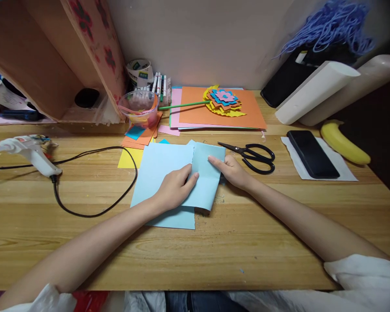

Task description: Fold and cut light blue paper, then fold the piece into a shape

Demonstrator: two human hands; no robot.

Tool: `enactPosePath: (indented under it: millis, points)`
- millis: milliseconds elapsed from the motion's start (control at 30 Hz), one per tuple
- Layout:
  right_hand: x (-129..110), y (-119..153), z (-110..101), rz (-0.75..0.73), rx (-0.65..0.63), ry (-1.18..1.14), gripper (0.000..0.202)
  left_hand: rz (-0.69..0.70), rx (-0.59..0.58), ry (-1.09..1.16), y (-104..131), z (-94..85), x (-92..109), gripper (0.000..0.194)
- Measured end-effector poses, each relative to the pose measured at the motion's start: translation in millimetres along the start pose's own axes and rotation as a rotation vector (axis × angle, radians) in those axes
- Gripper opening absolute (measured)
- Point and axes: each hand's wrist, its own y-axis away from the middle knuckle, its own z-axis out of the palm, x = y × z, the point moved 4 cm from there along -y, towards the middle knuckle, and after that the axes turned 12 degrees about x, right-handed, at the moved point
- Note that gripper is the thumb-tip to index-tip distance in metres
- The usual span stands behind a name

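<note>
On the worktop (221, 260), behind its front edge's middle, we saw light-blue paper (160, 162). Our left hand (173, 188) lay across it, half-curled, whether gripping we couldn't tell; our right hand (233, 171) pinched its right edge.

Soft, moderate light, seemingly from above, spreads over my desk (247, 247), and the blue paper (162, 167) under my fingers (217, 162) shows pale and bright. Muted shadows lie on the desk along my forearms (117, 229), and a thin one runs below the green stick (182, 105). The box (94, 56) is dim inside; the far right edge sinks nearly to black. Wide-lens stretching makes the box and white roll (315, 93) lean outward, while my fingers look fairly crisp.
</note>
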Motion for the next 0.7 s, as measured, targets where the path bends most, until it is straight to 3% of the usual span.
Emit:
enactPosePath:
  millis: [700]
  points:
    - [-0.6,0.5,1.4,-0.004,-0.013,-0.023,0.039,0.012,-0.013,-0.024,1.0,0.0,1.0,0.024]
